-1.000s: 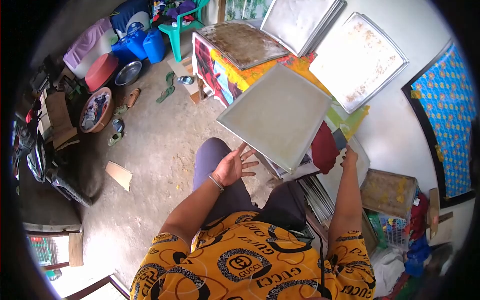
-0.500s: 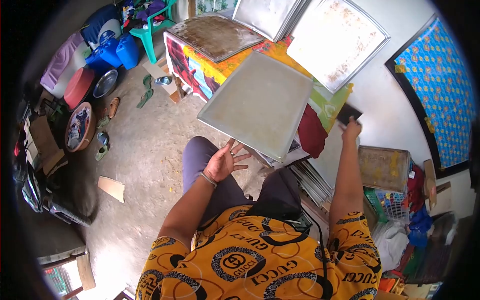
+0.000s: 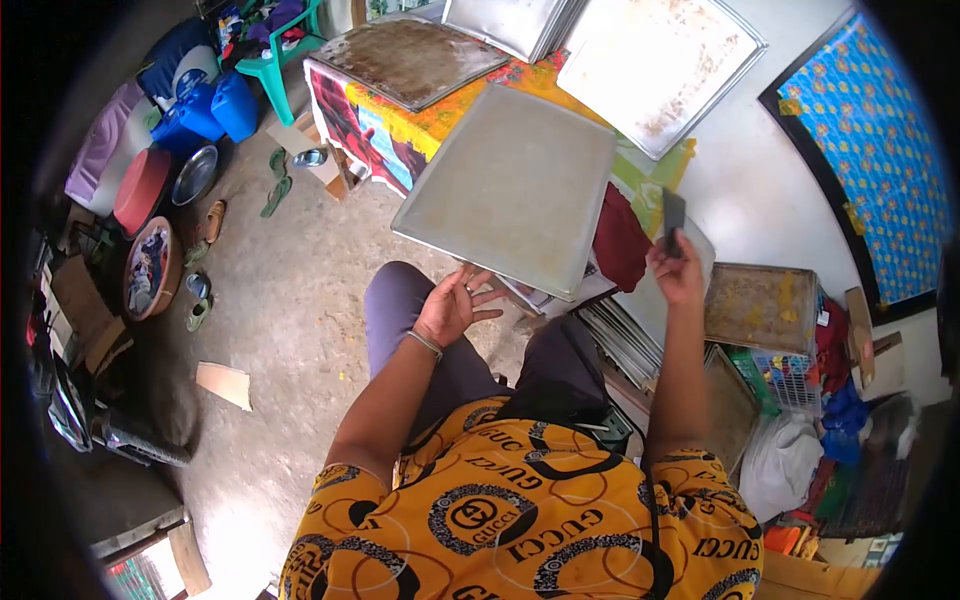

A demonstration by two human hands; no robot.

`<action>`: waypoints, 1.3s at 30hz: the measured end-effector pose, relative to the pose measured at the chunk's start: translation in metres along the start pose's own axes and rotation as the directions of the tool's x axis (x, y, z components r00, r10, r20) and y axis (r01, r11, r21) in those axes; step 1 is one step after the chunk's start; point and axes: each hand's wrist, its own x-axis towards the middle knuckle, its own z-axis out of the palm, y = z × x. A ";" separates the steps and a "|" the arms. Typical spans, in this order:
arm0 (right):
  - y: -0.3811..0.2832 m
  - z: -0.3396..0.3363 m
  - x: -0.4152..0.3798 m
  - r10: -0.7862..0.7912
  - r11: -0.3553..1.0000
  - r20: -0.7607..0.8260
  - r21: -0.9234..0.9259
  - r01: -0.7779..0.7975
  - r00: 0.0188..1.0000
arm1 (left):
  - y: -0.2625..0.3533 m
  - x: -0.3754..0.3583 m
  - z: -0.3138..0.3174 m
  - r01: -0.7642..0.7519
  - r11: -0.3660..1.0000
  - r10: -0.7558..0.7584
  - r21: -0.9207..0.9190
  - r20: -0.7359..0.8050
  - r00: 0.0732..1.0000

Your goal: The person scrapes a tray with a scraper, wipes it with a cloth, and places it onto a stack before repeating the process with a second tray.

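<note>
A grey metal baking tray (image 3: 510, 190) lies tilted in front of me, its near edge jutting past the table. My left hand (image 3: 455, 308) is palm up at that near edge, thumb side tucked under the rim and the other fingers spread. Contact under the rim is partly hidden. To the right of the tray, my right hand (image 3: 677, 272) is raised, closed around a dark flat rectangular piece (image 3: 673, 212), which looks like a scraper and is seen nearly edge-on. A maroon cloth (image 3: 621, 245) lies between the tray and this hand.
A table with a colourful cloth (image 3: 375, 150) bears a stained tray (image 3: 410, 60) and a stack of upright trays (image 3: 510, 22). Another large tray (image 3: 665, 70) leans on the wall. More trays (image 3: 620, 342) stand below. A browned tray (image 3: 762, 308) tops a crate at right. Sandals (image 3: 275, 195) lie on the floor.
My right hand has come closer and to the left, turning the dark piece from broad side to nearly edge-on. My left hand stays at the tray's near edge. The view has shifted slightly.
</note>
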 end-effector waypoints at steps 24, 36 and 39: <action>0.008 -0.037 0.144 -0.223 0.975 -0.230 -0.071 0.212 0.947 | -0.002 -0.020 -0.014 0.042 0.989 -0.031 0.144 -0.078 0.996; 0.055 -0.065 0.079 -0.255 0.964 -0.113 0.043 0.261 0.960 | -0.005 -0.016 -0.042 -0.070 0.997 0.053 -0.033 -0.367 0.929; 0.060 -0.044 0.070 -0.395 0.919 -0.163 -0.079 0.387 0.904 | -0.004 -0.009 -0.034 -0.015 1.000 0.003 -0.026 -0.410 0.912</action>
